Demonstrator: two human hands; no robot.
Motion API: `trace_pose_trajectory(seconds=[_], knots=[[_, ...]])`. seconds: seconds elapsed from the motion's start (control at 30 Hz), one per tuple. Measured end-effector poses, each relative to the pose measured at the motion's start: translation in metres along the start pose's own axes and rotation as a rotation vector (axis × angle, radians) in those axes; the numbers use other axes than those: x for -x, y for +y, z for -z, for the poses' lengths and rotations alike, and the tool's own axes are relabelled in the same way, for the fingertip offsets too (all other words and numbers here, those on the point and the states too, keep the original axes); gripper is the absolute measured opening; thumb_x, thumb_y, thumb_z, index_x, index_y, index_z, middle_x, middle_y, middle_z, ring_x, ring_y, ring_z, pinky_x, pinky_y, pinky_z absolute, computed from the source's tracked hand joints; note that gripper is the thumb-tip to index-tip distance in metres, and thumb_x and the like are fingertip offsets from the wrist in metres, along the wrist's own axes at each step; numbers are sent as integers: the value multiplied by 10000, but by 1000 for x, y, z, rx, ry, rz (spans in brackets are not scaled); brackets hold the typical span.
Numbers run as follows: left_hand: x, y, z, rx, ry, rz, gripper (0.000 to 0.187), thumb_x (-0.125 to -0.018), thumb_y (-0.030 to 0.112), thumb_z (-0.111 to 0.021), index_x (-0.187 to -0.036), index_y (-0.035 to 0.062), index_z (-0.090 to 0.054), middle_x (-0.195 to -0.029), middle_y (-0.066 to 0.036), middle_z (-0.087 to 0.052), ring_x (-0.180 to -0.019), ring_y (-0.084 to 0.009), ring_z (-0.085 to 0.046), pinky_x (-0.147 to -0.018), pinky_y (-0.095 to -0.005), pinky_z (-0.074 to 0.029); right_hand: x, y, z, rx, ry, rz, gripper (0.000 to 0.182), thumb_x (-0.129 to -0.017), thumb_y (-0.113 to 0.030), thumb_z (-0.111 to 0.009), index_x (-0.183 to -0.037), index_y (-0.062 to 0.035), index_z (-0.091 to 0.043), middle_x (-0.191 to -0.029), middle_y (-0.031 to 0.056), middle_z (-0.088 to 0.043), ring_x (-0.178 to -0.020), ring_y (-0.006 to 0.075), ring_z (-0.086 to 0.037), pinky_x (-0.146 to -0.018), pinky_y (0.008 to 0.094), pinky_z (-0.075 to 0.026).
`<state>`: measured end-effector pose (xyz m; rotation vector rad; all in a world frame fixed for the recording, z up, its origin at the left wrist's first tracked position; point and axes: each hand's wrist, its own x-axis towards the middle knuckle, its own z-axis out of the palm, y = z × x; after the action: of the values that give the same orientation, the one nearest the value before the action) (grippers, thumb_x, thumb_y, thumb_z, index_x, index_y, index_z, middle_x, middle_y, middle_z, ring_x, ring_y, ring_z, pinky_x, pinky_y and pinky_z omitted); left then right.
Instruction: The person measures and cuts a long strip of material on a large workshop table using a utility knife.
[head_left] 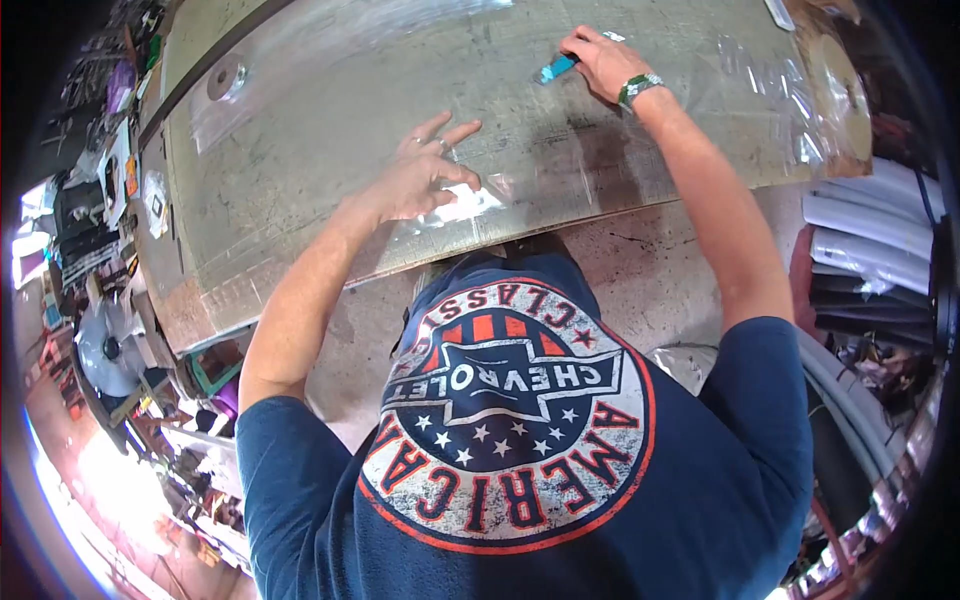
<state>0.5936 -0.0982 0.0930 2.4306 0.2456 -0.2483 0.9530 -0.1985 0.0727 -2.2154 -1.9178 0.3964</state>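
Observation:
My right hand [603,66] is closed around a small teal utility knife [557,68], low over the worn grey-green tabletop [330,120] toward its far side. A patterned band circles that wrist. Nearer to me, my left hand [420,172] has its fingers spread and holds nothing. It hovers at the front part of the table, its fingertips close to a shiny piece of clear plastic film [470,203] that glares in the light.
Clear plastic sheeting [790,100] hangs over the table's right end. A roll of tape [226,78] lies at the upper left near a long dark bar [210,65]. White rolls [875,220] are stacked at right. Cluttered shelves line the left side.

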Motion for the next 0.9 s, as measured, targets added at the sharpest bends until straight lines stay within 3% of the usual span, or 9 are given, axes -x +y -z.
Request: trace_pose_trajectory(seconds=[0.17, 0.27, 0.37, 0.47, 0.6, 0.63, 0.73, 0.77, 0.9], knots=[[-3, 7, 1, -30, -18, 39, 431, -728, 104, -872, -1115, 284, -803, -1720, 34, -288, -1597, -375, -151, -1269, -561, -256, -17, 11, 31, 140, -243, 214, 155, -944, -106, -689, -1022, -70, -560, -994, 140, -669, -942, 401, -664, -824, 499, -551], [-1, 3, -1, -58, 1, 31, 431, -726, 109, -874, -1112, 287, -803, -1718, 35, -294, -1594, -378, -163, -1260, -572, -265, -7, -9, 57, -108, -28, 102, 174, -969, -132, -706, -1005, -49, -557, -870, 104, -678, -820, 318, -708, -739, 419, -576], [0, -2, -4, -71, 17, -6, 423, -724, 124, -877, -1106, 291, -804, -1717, 34, -298, -1591, -380, -172, -1253, -578, -271, 25, -14, 46, -829, 142, -86, 207, -993, -167, -715, -987, -34, -557, -801, 56, -674, -712, 173, -710, -642, 311, -565], [-1, -2, -2, -66, 12, -19, 402, -736, 136, -873, -1101, 290, -805, -1720, 38, -289, -1590, -383, -172, -1254, -580, -268, 48, -15, 20, -973, 331, -183, 231, -1012, -196, -704, -977, -20, -559, -835, 46, -681, -681, 75, -690, -588, 246, -547], [0, 1, -1, -89, -1, -17, 395, -750, 137, -866, -1107, 295, -803, -1723, 27, -283, -1590, -390, -171, -1254, -580, -267, 73, -25, 12, -706, 384, -228, 265, -955, -216, -762, -1080, -33, -618, -846, 83, -706, -671, 152, -675, -635, 311, -539], [-1, -1, -1, -93, 3, -26, 399, -751, 136, -865, -1111, 297, -802, -1723, 20, -282, -1588, -395, -175, -1254, -579, -267, 79, -30, 16, -483, 373, -211, 357, -958, -380, -734, -1059, -43, -676, -845, 119, -722, -691, 219, -667, -689, 357, -532], [0, 0, -1, -113, 4, -37, 410, -752, 141, -867, -1123, 302, -801, -1722, -6, -287, -1580, -413, -190, -1257, -576, -261, 90, -49, 24, -498, 107, -534, 507, -979, -530, -636, -982, -29, -712, -836, 150, -726, -717, 263, -669, -726, 375, -530], [0, 0, 0, -120, 4, -35, 413, -752, 143, -867, -1127, 303, -801, -1721, -16, -289, -1577, -420, -196, -1258, -575, -258, 96, -55, 27, -425, 62, -535, 627, -1002, -601, -550, -949, -2, -727, -818, 138, -738, -711, 221, -671, -707, 356, -528], [2, -8, -3, -108, 25, -74, 423, -759, 131, -850, -1142, 302, -802, -1715, -41, -306, -1573, -435, -206, -1264, -572, -243, 144, -134, 47, -735, 212, -549, 569, -1051, -488, -555, -977, 48, -731, -837, 103, -752, -732, 152, -678, -686, 310, -526]])
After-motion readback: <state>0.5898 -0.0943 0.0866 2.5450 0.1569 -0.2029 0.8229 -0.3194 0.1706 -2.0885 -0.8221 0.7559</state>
